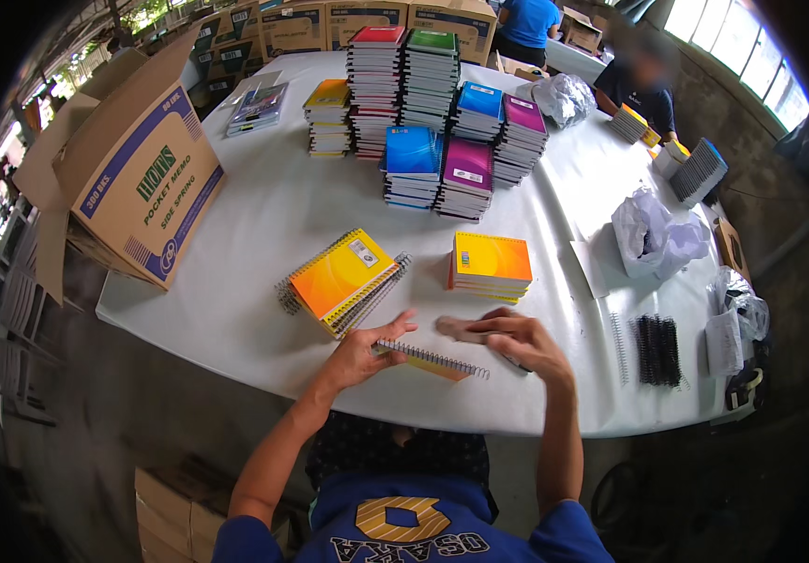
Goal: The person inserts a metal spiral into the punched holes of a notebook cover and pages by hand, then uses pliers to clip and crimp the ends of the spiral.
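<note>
My left hand (364, 355) grips one end of a small spiral notebook (434, 362), its thumb raised. The notebook is tilted on edge with its wire coil upward, and a yellow-orange cover shows below. Just right of the coil, my right hand (528, 345) is closed, its fingers blurred. A dark tip pokes out below it, too little to name. Beyond my left hand lies a crisscrossed pile of yellow-orange spiral notebooks (343, 280). A neat stack of yellow notebooks (491, 261) without visible coils stands beyond my right hand.
Tall stacks of coloured notebooks (430, 80) stand farther back. An open carton (146, 192) sits at the left edge. On the right lie black wire coils (657, 350), a clear coil (618, 347) and white plastic bags (656, 235). A co-worker (637, 89) sits at the far right.
</note>
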`<move>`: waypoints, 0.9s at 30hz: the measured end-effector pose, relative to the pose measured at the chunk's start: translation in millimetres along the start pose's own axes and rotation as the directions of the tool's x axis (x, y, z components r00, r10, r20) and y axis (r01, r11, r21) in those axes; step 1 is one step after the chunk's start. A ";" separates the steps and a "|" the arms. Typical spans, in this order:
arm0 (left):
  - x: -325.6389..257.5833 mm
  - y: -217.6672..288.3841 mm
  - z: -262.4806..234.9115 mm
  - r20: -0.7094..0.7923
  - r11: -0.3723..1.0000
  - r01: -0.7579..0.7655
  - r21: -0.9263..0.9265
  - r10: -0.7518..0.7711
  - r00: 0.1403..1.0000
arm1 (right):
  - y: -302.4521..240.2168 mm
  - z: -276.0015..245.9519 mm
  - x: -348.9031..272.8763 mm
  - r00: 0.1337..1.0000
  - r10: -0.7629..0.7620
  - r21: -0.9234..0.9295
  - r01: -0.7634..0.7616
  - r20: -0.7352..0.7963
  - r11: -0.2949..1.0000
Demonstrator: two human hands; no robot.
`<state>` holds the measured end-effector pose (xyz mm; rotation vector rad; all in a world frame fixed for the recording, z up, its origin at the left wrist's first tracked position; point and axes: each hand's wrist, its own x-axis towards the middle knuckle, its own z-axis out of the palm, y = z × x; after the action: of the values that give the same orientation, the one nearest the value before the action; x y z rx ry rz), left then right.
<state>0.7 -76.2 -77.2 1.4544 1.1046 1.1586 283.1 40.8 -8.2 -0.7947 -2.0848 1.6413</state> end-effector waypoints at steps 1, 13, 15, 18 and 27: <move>1.2 0.4 -1.8 0.003 1.000 0.000 -0.001 0.000 1.000 | 3.0 -14.4 -11.5 0.994 0.004 -0.061 -0.011 -0.107 0.998; 14.8 11.5 35.6 -0.095 0.593 -0.143 0.793 0.351 0.931 | 66.9 30.9 -31.6 0.858 -0.395 -0.909 -0.176 -0.329 0.377; 13.2 7.9 45.4 -0.100 0.550 -0.069 0.832 0.271 0.957 | 73.7 33.1 -33.1 0.835 -0.435 -0.929 -0.222 -0.337 0.295; 9.7 5.5 47.1 -0.128 0.479 -0.033 0.877 0.300 0.945 | 33.7 59.5 -35.4 0.863 -0.295 -0.773 -0.159 -0.411 0.614; 14.9 9.8 58.8 -0.194 0.510 -0.022 0.860 0.366 0.910 | 2.2 98.7 -36.7 0.838 -0.504 -0.800 0.148 -0.211 0.581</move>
<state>61.7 -70.8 -72.1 2.2224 1.9977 1.0969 252.5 -56.7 -33.4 -0.8065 -2.3643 0.2619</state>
